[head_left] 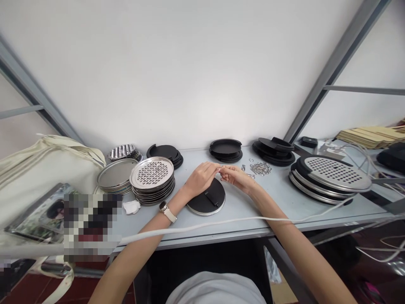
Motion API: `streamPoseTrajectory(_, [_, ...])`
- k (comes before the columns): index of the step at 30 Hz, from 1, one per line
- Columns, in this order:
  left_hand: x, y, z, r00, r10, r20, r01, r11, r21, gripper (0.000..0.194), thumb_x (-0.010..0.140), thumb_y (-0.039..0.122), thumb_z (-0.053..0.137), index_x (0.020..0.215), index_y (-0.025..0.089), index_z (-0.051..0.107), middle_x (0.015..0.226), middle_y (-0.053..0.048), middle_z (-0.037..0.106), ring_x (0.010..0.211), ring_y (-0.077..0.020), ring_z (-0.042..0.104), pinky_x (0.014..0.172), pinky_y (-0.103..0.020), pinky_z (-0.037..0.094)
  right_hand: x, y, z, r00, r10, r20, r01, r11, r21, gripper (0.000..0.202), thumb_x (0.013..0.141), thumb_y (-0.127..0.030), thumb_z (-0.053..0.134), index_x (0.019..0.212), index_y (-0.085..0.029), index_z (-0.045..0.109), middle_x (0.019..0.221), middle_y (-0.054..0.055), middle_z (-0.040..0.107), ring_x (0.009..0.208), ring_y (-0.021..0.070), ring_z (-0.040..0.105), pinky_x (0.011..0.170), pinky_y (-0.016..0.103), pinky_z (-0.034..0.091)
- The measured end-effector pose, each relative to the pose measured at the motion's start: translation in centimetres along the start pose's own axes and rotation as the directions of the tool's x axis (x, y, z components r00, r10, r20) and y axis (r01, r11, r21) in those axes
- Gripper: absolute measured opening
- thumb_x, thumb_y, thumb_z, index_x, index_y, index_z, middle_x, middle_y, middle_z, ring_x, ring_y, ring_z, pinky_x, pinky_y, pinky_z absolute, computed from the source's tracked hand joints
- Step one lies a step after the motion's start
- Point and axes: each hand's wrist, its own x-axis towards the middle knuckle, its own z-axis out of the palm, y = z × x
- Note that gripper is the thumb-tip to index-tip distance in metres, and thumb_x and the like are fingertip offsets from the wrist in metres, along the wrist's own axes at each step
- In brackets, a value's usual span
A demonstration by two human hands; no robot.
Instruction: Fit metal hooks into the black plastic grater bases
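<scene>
My left hand [201,178] and my right hand [236,177] meet fingertip to fingertip above the table. Both are closed in a pinch; whatever small thing lies between the fingers is too tiny to make out. Below my left hand rests a round black disc [199,203] with a silvery rim and a raised black piece [211,198] on top. Part of this disc is covered by my left hand. Just right of my right hand lies a loose heap of small bent metal pieces [261,169], with a few strays beside it.
To the left stand a stack of perforated metal grater discs [152,174] and plain round plates [117,174]. Black round parts [225,147] are piled along the wall. Finished-looking discs [338,171] are stacked at right. A white cable [218,222] crosses in front of my forearms.
</scene>
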Motion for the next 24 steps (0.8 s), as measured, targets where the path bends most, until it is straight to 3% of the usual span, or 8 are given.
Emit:
streamPoseTrajectory(5, [0.02,-0.11,0.01,0.992,-0.121,-0.031,0.117,0.989,-0.094,0.015,0.093,0.022,0.037,0.103,0.017,0.046,0.097,-0.006,0.057,0.091,-0.0157,0.057,0.083,-0.030,0.047,-0.30,-0.62,0.49,0.999,-0.017,0.037,0.019,0.999,-0.045,0.023,0.068,-0.036,0.071,0.078,-0.019,0.059,0.065,-0.005,0.054,0.059,0.0068,0.047,0.064,0.024,0.040])
streamPoseTrajectory(10, [0.00,-0.34,0.16,0.980,-0.187,-0.066,0.173,0.969,-0.177,0.015,0.093,0.022,0.038,0.106,0.018,0.044,0.097,-0.006,0.055,0.090,-0.0146,0.057,0.082,-0.030,0.048,-0.29,-0.78,0.70,0.999,-0.039,0.005,0.039,0.998,-0.046,0.026,0.069,-0.041,0.068,0.068,-0.017,0.057,0.063,-0.004,0.053,0.057,0.0072,0.047,0.065,0.025,0.041])
streamPoseTrajectory(19, [0.14,-0.38,0.15,0.978,-0.205,-0.046,0.189,0.955,-0.228,0.011,0.090,0.021,0.042,0.100,0.019,0.045,0.093,-0.003,0.054,0.084,-0.0132,0.056,0.079,-0.029,0.048,0.28,-0.54,0.03,0.970,-0.135,-0.204,0.143,0.989,0.024,0.027,0.069,-0.044,0.067,0.070,-0.019,0.058,0.067,-0.001,0.052,0.060,0.0092,0.047,0.066,0.026,0.046])
streamPoseTrajectory(24, [0.14,-0.46,0.15,0.982,-0.186,0.002,0.182,0.957,-0.226,0.011,0.088,0.021,0.047,0.098,0.019,0.046,0.089,-0.001,0.055,0.082,-0.0136,0.056,0.078,-0.029,0.047,0.22,-0.52,0.01,0.967,-0.175,-0.183,0.179,0.984,0.004,0.028,0.070,-0.046,0.067,0.075,-0.020,0.061,0.079,0.000,0.058,0.066,0.0095,0.051,0.073,0.028,0.046])
